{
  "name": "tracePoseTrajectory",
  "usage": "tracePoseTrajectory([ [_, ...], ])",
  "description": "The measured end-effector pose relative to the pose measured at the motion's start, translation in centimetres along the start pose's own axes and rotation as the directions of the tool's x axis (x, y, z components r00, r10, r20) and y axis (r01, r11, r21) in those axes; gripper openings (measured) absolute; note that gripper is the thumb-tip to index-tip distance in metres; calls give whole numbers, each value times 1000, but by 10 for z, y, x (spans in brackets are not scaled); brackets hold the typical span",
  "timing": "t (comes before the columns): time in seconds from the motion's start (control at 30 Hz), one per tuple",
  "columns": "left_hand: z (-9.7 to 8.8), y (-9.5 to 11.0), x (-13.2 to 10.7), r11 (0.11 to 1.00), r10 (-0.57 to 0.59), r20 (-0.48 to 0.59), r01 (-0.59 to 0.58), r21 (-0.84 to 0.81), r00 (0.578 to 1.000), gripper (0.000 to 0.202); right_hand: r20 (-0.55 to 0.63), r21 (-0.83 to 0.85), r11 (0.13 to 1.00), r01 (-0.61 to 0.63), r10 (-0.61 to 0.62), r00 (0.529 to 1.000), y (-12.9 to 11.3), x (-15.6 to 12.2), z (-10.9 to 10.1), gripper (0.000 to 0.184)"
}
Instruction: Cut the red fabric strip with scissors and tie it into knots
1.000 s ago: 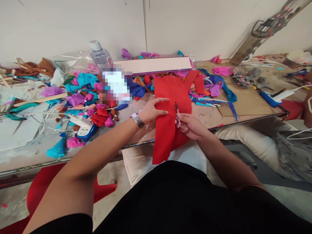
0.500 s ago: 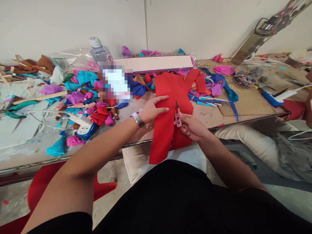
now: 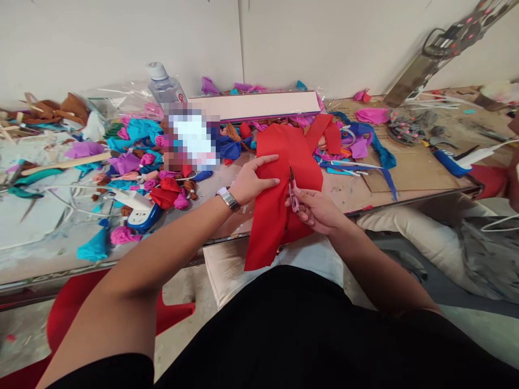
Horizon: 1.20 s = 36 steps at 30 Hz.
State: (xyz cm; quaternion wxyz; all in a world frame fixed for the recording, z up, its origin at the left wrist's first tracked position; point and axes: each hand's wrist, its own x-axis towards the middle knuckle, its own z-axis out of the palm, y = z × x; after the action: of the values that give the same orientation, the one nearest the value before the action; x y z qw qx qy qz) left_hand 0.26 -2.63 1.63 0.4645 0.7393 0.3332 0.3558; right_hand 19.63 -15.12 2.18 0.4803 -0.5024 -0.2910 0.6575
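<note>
Red fabric (image 3: 271, 189) hangs over the table's front edge down to my lap, slit lengthwise up its middle. My left hand (image 3: 250, 182) lies on the left strip, its thumb and index finger stretched out and spread over the cloth; the other fingers are partly hidden. Small scissors (image 3: 294, 201) with pale pink handles are in my closed right hand (image 3: 316, 209), blades pointing away from me along the slit. The dark blades sit at the top of the cut, between the two strips.
Bundled coloured cloth pieces (image 3: 130, 162) crowd the table's left half. A water bottle (image 3: 164, 86) and a blurred bright-screened thing (image 3: 192, 139) stand behind. A blue-and-white power strip (image 3: 141, 216) lies front left. On the right are cardboard (image 3: 409, 175) and another blue-and-white power strip (image 3: 452, 162).
My right hand and the scissors have shifted slightly left, and the blades look more closed. The left strip's lower end has swung a little left. My left hand stays nearly in place.
</note>
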Motion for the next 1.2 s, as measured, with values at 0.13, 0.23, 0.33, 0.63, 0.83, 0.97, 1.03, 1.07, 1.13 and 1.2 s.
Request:
tracePoseTrajectory([
  [0.13,0,-1,0,1000,8,-13,-8,3,1000,70,24,-16,1000,12,-12,1000,0,-3,3,49],
  [0.23,0,-2,0,1000,2,-24,-3,-9,1000,67,30,-29,999,21,-21,999,1,-5,4,51],
  [0.33,1,-3,1,1000,-6,-25,5,-23,1000,67,24,-35,999,30,-29,999,3,-6,3,54],
  [0.63,1,-1,-1,1000,-15,-23,15,-9,1000,67,104,1,999,43,-43,994,8,-4,2,51],
  [0.83,1,-2,0,1000,-4,-25,4,-3,1000,67,124,22,999,48,-51,991,11,0,2,49],
  [0.97,1,-1,0,1000,-8,-22,8,3,1000,67,126,35,998,52,-56,990,11,0,2,48],
  [1.03,1,-1,0,1000,-7,-21,7,1,1000,67,123,38,998,53,-58,991,11,0,3,48],
  [1.07,1,-2,0,1000,-6,-21,6,-1,1000,67,121,40,998,54,-59,991,11,0,3,48],
  [1.13,1,-2,0,1000,-1,-21,1,-3,1000,67,119,42,998,57,-61,991,11,0,3,48],
  [1.2,1,-3,0,1000,1,-20,-1,0,1000,67,117,42,997,59,-63,991,12,0,4,49],
])
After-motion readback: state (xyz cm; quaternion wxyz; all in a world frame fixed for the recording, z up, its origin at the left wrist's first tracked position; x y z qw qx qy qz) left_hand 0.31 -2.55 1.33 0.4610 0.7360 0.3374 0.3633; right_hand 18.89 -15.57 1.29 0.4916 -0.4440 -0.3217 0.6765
